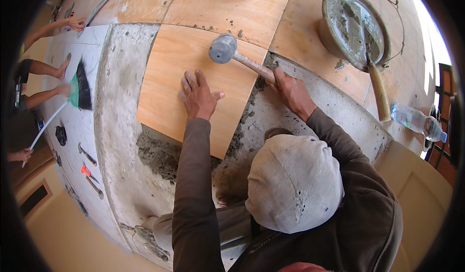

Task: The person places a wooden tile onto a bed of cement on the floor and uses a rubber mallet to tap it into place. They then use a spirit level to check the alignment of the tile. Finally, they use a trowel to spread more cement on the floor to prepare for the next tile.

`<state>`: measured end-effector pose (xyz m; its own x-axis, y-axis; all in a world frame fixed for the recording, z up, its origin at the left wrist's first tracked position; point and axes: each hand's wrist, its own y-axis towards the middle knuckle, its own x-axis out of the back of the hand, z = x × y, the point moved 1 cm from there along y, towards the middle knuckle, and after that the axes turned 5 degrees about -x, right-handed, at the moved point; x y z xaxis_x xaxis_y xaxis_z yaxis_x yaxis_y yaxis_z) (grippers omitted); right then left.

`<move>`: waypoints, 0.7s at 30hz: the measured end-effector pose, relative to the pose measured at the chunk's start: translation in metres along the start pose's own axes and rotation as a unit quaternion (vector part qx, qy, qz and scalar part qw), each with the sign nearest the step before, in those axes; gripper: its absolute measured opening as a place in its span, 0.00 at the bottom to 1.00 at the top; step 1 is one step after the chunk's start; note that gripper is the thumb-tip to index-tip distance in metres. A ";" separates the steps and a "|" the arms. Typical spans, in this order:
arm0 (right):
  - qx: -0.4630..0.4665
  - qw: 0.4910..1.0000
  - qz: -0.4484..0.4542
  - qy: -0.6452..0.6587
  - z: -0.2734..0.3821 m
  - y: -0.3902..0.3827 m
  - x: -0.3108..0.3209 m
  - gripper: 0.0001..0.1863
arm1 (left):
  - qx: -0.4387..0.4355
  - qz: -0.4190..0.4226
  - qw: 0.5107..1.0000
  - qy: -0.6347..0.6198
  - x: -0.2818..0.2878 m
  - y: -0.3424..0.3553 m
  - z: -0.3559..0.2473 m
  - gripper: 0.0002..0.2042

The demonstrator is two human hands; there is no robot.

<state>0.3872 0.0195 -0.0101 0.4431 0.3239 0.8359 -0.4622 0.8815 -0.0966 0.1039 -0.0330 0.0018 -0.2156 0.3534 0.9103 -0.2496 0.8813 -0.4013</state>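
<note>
A square, wood-patterned tile [167, 78] lies in front of me, over grey mortar [157, 154] that shows along its near edge. My left hand [197, 96] rests on the tile with its fingers spread. My right hand [291, 95] is wrapped round the handle of a rubber mallet [223, 49], just past the tile's right edge. The mallet's grey head is over the far part of the tile; whether it touches the surface I cannot tell. Crumbs of mortar lie along the tile's right side.
At the far right stands a bucket [331, 35] of wet mortar, a wooden-handled trowel [379, 95] leaning in it. Beside it lies a plastic bottle [416, 120]. On the left, another person's hand [75, 24] reaches in near a broom [82, 88]; a hammer [87, 154] and other tools lie there.
</note>
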 end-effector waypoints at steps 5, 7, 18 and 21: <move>0.078 0.993 -0.046 0.082 0.053 0.004 0.041 0.17 | 0.022 0.015 1.000 0.013 0.008 -0.008 0.017 0.53; 0.053 0.995 -0.020 0.082 0.027 0.002 0.025 0.18 | 0.011 0.015 1.000 0.003 0.006 -0.004 0.009 0.52; -0.070 0.972 0.069 0.214 0.025 -0.008 -0.016 0.21 | 0.000 0.011 1.000 0.018 0.000 -0.005 0.005 0.54; -0.057 0.977 0.073 0.194 0.041 0.003 0.002 0.21 | 0.010 0.008 1.000 0.004 0.010 -0.001 0.007 0.53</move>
<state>0.3556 0.0088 0.0138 0.6477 0.5347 0.5428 -0.4631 0.8420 -0.2768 0.0955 -0.0325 0.0109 -0.2125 0.3693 0.9047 -0.2645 0.8695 -0.4171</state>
